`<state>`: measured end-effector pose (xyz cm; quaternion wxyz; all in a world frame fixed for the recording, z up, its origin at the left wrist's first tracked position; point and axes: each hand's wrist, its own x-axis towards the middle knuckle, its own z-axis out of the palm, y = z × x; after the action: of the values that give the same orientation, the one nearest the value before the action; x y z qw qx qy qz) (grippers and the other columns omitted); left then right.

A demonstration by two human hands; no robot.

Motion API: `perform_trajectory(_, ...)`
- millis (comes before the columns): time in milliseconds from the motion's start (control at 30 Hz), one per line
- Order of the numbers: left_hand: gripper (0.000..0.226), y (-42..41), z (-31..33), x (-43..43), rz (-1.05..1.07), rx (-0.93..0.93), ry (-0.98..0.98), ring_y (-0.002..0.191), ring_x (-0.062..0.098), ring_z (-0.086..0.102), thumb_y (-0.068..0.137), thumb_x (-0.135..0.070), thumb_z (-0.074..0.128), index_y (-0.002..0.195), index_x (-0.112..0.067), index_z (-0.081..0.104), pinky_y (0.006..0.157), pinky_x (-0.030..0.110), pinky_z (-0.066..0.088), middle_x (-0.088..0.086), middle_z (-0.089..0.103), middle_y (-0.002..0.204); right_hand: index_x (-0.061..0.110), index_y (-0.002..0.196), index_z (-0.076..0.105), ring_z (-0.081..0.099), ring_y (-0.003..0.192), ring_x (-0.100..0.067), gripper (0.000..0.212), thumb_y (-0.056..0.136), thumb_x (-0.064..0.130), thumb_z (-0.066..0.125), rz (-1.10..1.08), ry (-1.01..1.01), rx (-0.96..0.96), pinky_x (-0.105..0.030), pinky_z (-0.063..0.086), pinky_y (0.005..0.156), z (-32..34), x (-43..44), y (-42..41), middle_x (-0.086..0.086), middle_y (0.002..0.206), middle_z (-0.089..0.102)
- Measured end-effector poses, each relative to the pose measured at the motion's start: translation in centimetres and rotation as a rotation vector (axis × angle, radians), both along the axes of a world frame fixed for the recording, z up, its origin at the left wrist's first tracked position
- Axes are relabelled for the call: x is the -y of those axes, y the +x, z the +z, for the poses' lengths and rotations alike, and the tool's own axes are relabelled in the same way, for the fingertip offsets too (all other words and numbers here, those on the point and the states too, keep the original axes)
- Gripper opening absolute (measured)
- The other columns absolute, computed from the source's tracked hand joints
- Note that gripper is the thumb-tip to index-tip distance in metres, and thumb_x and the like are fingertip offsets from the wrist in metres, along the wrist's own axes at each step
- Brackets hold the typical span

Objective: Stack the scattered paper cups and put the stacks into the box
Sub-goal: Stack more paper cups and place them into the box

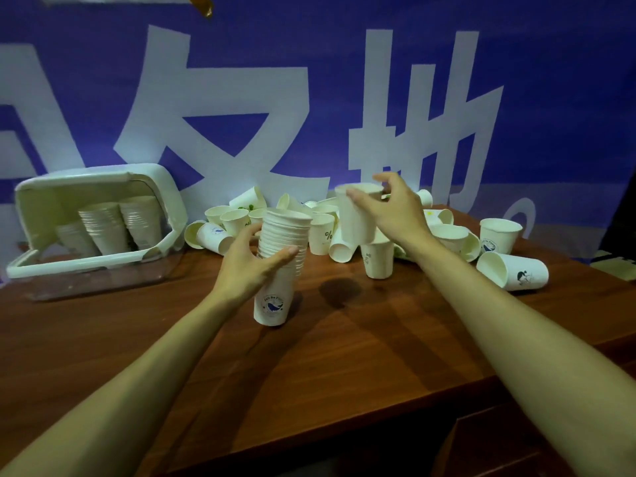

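The left hand [253,266] grips a tall stack of paper cups [280,263] around its middle, the stack standing slightly tilted on the wooden table [344,356]. The right hand [389,208] holds a single cup [356,218] upright, raised just beside and above the stack's rim. Behind them lie scattered cups [509,270]; well to the left, the box [93,228] holds more stacks.

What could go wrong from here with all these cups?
1. The stack is tall and the left hand grips only its middle, so it might lean or buckle.
2. The right hand holds a cup above the pile; a stray sweep of that arm could scatter cups.
3. A lying cup rests on its side near the right edge of the table and could roll off.
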<state>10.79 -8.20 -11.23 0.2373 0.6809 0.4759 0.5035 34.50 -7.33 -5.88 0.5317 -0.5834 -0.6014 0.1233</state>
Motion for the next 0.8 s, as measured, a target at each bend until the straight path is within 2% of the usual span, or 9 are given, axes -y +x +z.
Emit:
perform_trajectory(100,0.077,-2.6,0.3,0.6,0.015,-0.025,0.015,0.107,0.013,0.057,0.066,-0.044,0.081,0.133,-0.022,0.05,0.08,0.029,0.053,-0.004,0.06,0.117,0.017,0.127,0.055,0.057,0.11,-0.014,0.059,0.084,0.057,0.06,0.184,0.066,-0.32,-0.031,0.052,0.089,1.8,-0.6,-4.2,0.001,0.125,0.057)
perform_trajectory(167,0.078,-4.5,0.3,0.9,0.035,-0.042,0.021,0.109,0.013,0.057,0.064,-0.047,0.081,0.132,-0.023,0.051,0.087,0.034,0.053,-0.004,0.06,0.118,0.015,0.121,0.061,0.061,0.106,-0.016,0.053,0.085,0.054,0.062,0.319,0.056,-0.395,-0.029,0.055,0.084,2.4,-1.0,-7.5,0.001,0.116,0.062)
perform_trajectory(300,0.073,-8.3,0.4,1.7,0.063,-0.047,0.046,0.111,0.01,0.055,0.068,-0.046,0.08,0.132,-0.029,0.048,0.09,0.03,0.048,-0.009,0.057,0.122,0.014,0.116,0.065,0.06,0.106,-0.015,0.058,0.076,0.057,0.067,0.473,-0.024,-0.199,-0.037,0.055,0.089,2.4,-1.3,-13.8,0.001,0.115,0.064)
perform_trajectory(400,0.066,-10.8,0.9,2.3,0.057,0.035,0.088,0.11,0.005,0.056,0.074,-0.046,0.075,0.131,-0.044,0.041,0.088,0.028,0.048,-0.016,0.057,0.122,0.012,0.111,0.066,0.062,0.103,-0.016,0.042,0.084,0.045,0.066,0.581,-0.088,-0.098,-0.038,0.052,0.093,1.7,-1.3,-18.0,-0.001,0.11,0.067)
perform_trajectory(500,0.069,-13.3,1.4,2.4,0.094,0.137,0.12,0.111,0.006,0.059,0.077,-0.045,0.074,0.134,-0.053,0.036,0.094,0.035,0.051,-0.008,0.059,0.13,0.011,0.111,0.067,0.063,0.097,-0.015,0.033,0.091,0.036,0.058,0.678,-0.148,-0.121,-0.034,0.05,0.09,1.6,-1.2,-22.3,0.001,0.102,0.067)
perform_trajectory(633,0.078,-17.3,0.6,2.5,0.224,0.149,0.13,0.116,0.009,0.056,0.077,-0.044,0.075,0.143,-0.04,0.034,0.099,0.038,0.048,-0.007,0.053,0.137,0.016,0.106,0.066,0.059,0.097,-0.017,0.027,0.09,0.033,0.052,0.754,-0.272,-0.115,-0.039,0.048,0.089,1.5,-1.7,-27.6,-0.003,0.104,0.065)
perform_trajectory(700,0.079,-19.4,-0.4,2.6,0.265,0.168,0.123,0.115,0.009,0.056,0.075,-0.045,0.076,0.142,-0.039,0.034,0.098,0.04,0.049,-0.007,0.056,0.133,0.02,0.109,0.064,0.059,0.1,-0.02,0.022,0.092,0.028,0.051,0.803,-0.354,-0.122,-0.043,0.049,0.09,1.2,-1.8,-29.9,-0.007,0.11,0.065)
perform_trajectory(800,0.079,-22.4,-1.6,2.7,0.273,0.233,0.102,0.11,0.006,0.059,0.074,-0.041,0.077,0.141,-0.034,0.037,0.095,0.037,0.052,-0.006,0.061,0.123,0.023,0.13,0.05,0.057,0.1,-0.012,0.037,0.093,0.027,0.053,0.892,-0.444,-0.111,-0.035,0.049,0.086,0.7,-1.9,-32.9,-0.002,0.119,0.058)
